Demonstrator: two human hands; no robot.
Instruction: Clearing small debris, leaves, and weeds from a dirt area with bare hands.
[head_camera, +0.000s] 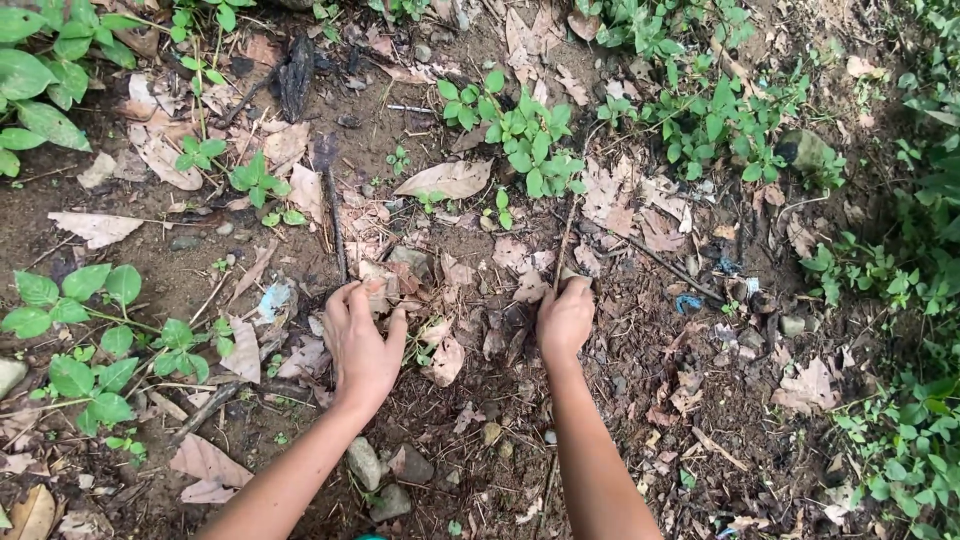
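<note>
Two hands (460, 335) amid dry leaves (450, 180), weeds (525, 140)

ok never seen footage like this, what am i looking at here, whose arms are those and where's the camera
There is no machine here. The single picture comes from a camera worn on a person's head, looking down, so the two bare arms reaching in from the bottom are that person's own.

The left hand rests with spread fingers on a heap of dry brown fallen leaves. The right hand is closed around the base of a thin brown upright twig.

The surface is dark bare soil strewn with leaf litter, a few small grey stones near the left forearm, and low green leafy plants around the edges.
</note>
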